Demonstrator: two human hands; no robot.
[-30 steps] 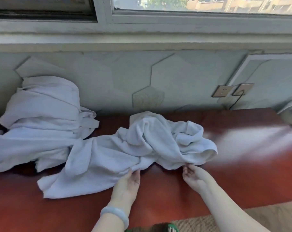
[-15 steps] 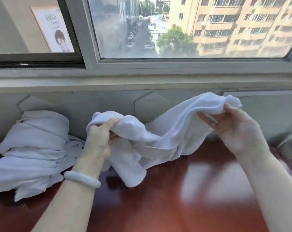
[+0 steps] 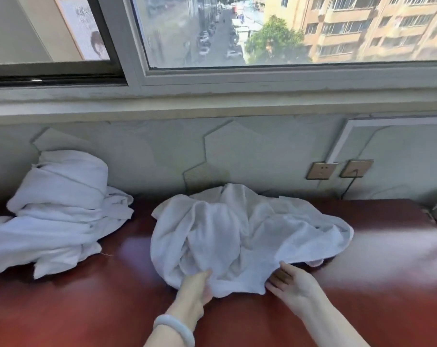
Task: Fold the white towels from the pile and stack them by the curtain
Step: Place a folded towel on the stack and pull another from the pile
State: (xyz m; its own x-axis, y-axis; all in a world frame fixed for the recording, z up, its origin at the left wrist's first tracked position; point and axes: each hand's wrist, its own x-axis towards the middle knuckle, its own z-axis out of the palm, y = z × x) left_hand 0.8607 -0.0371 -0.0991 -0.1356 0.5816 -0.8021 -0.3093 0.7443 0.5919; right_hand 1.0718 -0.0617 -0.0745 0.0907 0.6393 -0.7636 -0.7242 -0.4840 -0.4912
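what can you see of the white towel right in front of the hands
The white towel looks like soft terry cloth, crumpled into a loose, wrinkled heap and not yet folded. It lies on the glossy red-brown surface, apart from the pile to its left. The left hand pinches its near edge; the right hand reaches fairly straight fingers under that edge.

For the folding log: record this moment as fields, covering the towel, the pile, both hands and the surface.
towel: crumpled, unfolded, lying mid-surface
pile: white towels heaped at left, apart from it
left hand: at towel's near edge, fingers hidden under cloth
right hand: at near edge, grip unclear
surface: glossy red-brown
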